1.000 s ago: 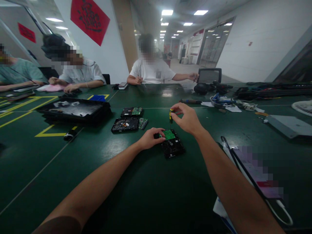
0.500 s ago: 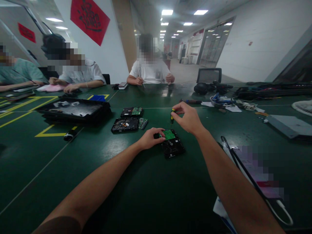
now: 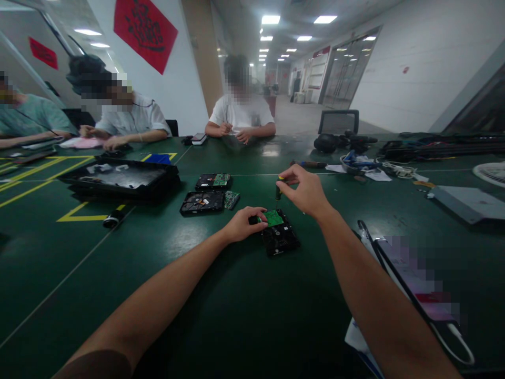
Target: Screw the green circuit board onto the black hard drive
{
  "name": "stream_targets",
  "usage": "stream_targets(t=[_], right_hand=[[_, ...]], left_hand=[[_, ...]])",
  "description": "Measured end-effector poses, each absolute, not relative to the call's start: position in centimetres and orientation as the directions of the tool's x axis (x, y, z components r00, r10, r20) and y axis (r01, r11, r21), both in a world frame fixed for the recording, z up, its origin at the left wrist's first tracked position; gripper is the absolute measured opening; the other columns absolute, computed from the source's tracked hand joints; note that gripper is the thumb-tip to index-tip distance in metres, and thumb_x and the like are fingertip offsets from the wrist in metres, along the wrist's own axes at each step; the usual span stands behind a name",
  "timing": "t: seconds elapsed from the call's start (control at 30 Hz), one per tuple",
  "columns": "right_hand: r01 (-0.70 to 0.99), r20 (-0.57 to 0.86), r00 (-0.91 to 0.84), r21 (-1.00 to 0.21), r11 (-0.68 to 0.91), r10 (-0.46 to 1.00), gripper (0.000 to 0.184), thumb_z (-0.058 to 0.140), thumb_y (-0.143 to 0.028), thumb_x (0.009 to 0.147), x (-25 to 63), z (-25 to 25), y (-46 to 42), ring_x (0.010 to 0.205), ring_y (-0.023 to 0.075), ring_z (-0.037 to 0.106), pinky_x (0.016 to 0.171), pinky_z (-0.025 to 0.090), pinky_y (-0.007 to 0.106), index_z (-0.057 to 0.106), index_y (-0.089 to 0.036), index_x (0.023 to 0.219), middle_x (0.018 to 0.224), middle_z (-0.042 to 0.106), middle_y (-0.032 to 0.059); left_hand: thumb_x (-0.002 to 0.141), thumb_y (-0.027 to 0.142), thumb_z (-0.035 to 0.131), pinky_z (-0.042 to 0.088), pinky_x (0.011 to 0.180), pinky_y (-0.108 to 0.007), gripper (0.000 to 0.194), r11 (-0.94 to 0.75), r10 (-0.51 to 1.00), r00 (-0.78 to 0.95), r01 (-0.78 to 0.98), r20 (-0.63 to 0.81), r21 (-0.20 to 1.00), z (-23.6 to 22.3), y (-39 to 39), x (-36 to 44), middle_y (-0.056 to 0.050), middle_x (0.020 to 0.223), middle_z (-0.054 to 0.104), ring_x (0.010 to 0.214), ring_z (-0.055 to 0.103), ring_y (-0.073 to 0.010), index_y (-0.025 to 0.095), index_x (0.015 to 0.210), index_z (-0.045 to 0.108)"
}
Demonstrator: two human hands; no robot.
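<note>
A black hard drive [image 3: 280, 239] lies on the green table with its green circuit board [image 3: 273, 217] facing up at the far end. My left hand [image 3: 246, 223] grips the drive's left edge, thumb and fingers closed on it near the board. In my right hand [image 3: 303, 188] is a small screwdriver [image 3: 278, 190] with a dark and yellow handle, pinched upright between thumb and fingers. Its thin shaft points down at the far edge of the drive; whether the tip touches is too small to tell.
Left of the drive lie two other hard drives [image 3: 203, 202] [image 3: 213, 181] and a loose circuit board [image 3: 231, 199]. A black tray [image 3: 118, 176] stands further left. A phone-like device [image 3: 418, 284] lies at right, near my forearm. Several people sit across the table.
My right hand turns the screwdriver slightly in place, its handle now showing more dark and less yellow. My left hand and the drive stay put. The person opposite has lowered a hand.
</note>
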State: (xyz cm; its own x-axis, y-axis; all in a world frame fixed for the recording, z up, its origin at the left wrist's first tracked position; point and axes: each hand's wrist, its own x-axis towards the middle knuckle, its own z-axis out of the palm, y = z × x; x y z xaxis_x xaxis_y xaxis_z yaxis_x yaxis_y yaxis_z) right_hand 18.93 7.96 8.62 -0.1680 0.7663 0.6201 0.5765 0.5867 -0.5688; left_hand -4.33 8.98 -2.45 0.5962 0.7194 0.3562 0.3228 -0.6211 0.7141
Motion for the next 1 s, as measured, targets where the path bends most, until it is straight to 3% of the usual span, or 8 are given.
stream_targets(t=[0.23, 0.43, 0.67, 0.87, 1.0], right_hand=[[0.622, 0.664, -0.212, -0.475, 0.623, 0.717, 0.011, 0.065, -0.028, 0.088, 19.13, 8.53, 8.16, 0.091, 0.0221, 0.068, 0.085, 0.058, 0.041, 0.067, -0.022, 0.097, 0.100, 0.070, 0.0067], [0.578, 0.630, -0.164, -0.562, 0.591, 0.759, 0.014, 0.066, -0.028, 0.086, 18.98, 8.39, 8.12, 0.088, 0.0221, 0.070, 0.082, 0.060, 0.041, 0.066, -0.021, 0.099, 0.100, 0.072, 0.0066], [0.630, 0.649, -0.205, -0.485, 0.606, 0.733, 0.018, 0.067, -0.027, 0.086, 19.23, 8.36, 8.41, 0.091, 0.0228, 0.068, 0.085, 0.058, 0.042, 0.068, -0.021, 0.103, 0.104, 0.070, 0.0081], [0.604, 0.603, -0.148, -0.572, 0.554, 0.784, 0.017, 0.069, -0.030, 0.085, 19.06, 8.48, 8.15, 0.089, 0.0228, 0.070, 0.082, 0.059, 0.041, 0.065, -0.021, 0.099, 0.100, 0.072, 0.0073], [0.603, 0.609, -0.189, -0.547, 0.580, 0.770, 0.019, 0.066, -0.029, 0.087, 19.06, 8.43, 8.17, 0.090, 0.0223, 0.070, 0.086, 0.059, 0.042, 0.067, -0.021, 0.104, 0.103, 0.072, 0.0073]], left_hand=[[0.085, 0.034, 0.073, 0.044, 0.106, -0.046, 0.018, -0.617, 0.722, 0.602, 0.336, 0.343, 0.711, -2.45, 9.08, -4.38, -0.009, 0.128, 0.068, 0.123, 0.061, -0.0269, 0.022, 0.098, 0.073], [0.085, 0.035, 0.073, 0.044, 0.106, -0.046, 0.019, -0.622, 0.719, 0.600, 0.330, 0.350, 0.711, -2.58, 9.13, -4.41, -0.009, 0.127, 0.069, 0.122, 0.062, -0.0270, 0.022, 0.099, 0.072], [0.084, 0.033, 0.074, 0.044, 0.106, -0.045, 0.018, -0.623, 0.715, 0.602, 0.319, 0.355, 0.714, -2.65, 9.17, -4.34, -0.009, 0.126, 0.070, 0.124, 0.061, -0.0261, 0.021, 0.098, 0.072], [0.084, 0.033, 0.074, 0.044, 0.106, -0.045, 0.018, -0.617, 0.719, 0.603, 0.326, 0.345, 0.716, -2.48, 9.09, -4.35, -0.009, 0.126, 0.069, 0.124, 0.061, -0.0263, 0.021, 0.098, 0.072], [0.085, 0.033, 0.073, 0.043, 0.107, -0.045, 0.018, -0.616, 0.720, 0.599, 0.322, 0.349, 0.719, -2.33, 8.96, -4.35, -0.010, 0.127, 0.069, 0.124, 0.061, -0.0261, 0.021, 0.098, 0.072]])
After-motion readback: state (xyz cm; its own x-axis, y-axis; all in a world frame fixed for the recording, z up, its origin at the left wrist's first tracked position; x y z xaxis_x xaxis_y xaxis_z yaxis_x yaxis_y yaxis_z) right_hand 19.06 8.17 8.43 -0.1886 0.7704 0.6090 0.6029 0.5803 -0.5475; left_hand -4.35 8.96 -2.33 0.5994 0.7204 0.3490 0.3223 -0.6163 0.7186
